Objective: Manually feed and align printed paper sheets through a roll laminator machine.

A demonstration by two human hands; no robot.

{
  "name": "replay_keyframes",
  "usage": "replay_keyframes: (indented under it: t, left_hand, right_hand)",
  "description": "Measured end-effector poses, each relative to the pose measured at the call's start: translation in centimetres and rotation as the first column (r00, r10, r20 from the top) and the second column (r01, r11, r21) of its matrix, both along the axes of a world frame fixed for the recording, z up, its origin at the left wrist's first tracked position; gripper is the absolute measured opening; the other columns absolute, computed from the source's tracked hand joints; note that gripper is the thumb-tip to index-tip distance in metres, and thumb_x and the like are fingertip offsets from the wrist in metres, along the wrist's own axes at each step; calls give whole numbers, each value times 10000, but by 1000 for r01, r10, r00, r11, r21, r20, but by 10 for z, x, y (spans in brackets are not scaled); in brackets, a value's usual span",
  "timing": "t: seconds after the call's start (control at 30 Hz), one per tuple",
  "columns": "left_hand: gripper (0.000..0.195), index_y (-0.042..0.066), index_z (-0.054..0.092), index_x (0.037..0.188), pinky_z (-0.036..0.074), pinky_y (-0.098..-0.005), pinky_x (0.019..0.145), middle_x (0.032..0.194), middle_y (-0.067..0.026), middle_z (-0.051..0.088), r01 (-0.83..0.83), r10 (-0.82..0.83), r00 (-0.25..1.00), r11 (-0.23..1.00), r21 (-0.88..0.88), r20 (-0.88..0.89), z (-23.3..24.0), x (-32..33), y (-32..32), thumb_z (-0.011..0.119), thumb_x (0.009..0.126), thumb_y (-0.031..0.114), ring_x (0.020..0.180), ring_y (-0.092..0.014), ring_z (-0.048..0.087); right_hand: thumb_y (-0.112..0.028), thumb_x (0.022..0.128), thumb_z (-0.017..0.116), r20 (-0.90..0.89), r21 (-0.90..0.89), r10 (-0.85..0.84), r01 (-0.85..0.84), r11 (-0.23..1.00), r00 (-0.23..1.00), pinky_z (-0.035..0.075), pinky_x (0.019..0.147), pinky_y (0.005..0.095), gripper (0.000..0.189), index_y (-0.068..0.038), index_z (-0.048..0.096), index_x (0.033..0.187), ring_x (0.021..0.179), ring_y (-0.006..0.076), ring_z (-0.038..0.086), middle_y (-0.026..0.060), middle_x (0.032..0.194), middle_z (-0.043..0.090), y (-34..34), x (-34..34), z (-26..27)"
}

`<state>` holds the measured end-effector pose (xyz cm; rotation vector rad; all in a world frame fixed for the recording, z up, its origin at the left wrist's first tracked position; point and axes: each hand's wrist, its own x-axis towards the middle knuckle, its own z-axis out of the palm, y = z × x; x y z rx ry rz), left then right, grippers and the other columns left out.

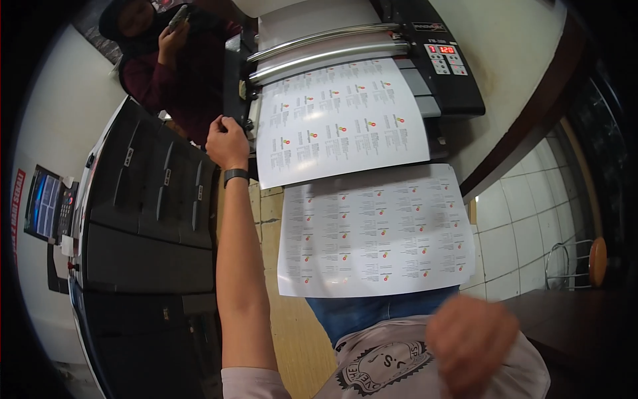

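A printed sheet (339, 124) comes out from under the chrome rollers (329, 60) of a black roll laminator (448, 85), whose control panel is lit. My left hand (228, 142), with a dark band on the wrist, is at the machine's left side, just left of the sheet; its fingers are curled, and whether they grip a part there cannot be told. My right hand (471, 339) is blurred and raised before my shirt, its fingers folded; nothing is seen in it. Below the machine lies a stack of printed sheets (374, 234) with small coloured marks, close to my body.
A large dark office printer (149, 199) with a screen (45, 202) stands at the left. Another person (169, 75) is at the upper left, holding a phone (178, 17). A dark wooden edge (523, 114) runs along the right, with a stool (597, 262) beyond it on tiled floor.
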<state>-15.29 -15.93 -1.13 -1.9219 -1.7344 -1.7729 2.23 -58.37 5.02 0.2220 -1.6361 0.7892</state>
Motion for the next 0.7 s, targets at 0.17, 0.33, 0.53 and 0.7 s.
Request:
replay_keyframes:
  t: [0.17, 0.33, 0.53, 0.7]
  left_hand:
    - [347, 70, 758, 1039, 556, -442, 808, 943, -176, 750, 6, -6, 1000, 1000, 6, -8, 1, 1, 1, 584, 882, 325, 891, -369, 721]
    - [352, 71, 757, 1045, 556, -447, 805, 948, -192, 746, 6, -7, 1000, 1000, -7, -12, 0, 2, 1, 580, 887, 331, 887, -383, 718]
    - [354, 73, 756, 1046, 556, -446, 800, 943, -197, 745, 9, -9, 1000, 1000, -17, -10, 2, -1, 1, 574, 890, 333, 883, -378, 720]
    - [355, 75, 757, 1043, 558, -444, 793, 929, -194, 746, 13, -13, 1000, 1000, -11, -8, 0, -1, 1, 573, 889, 337, 868, -368, 724]
  right_hand:
    - [-44, 847, 705, 659, -344, -717, 939, -21, 226, 460, 613, 257, 96, 5, 626, 829, 643, 149, 579, 69, 725, 625, 3, 48, -86]
    - [-200, 870, 775, 871, 196, -268, 791, -579, -412, 528, 709, 318, 335, 22, 625, 1071, 801, 234, 683, 137, 910, 685, -6, 96, -184]
    - [-194, 871, 781, 851, -522, -381, 645, -558, 360, 559, 784, 338, 445, 101, 601, 1151, 890, 235, 711, 190, 1023, 707, -17, 120, -193]
    - [-158, 860, 780, 782, -620, -447, 611, -492, 434, 556, 790, 336, 407, 76, 621, 1153, 871, 225, 710, 188, 1008, 718, -21, 125, -187]
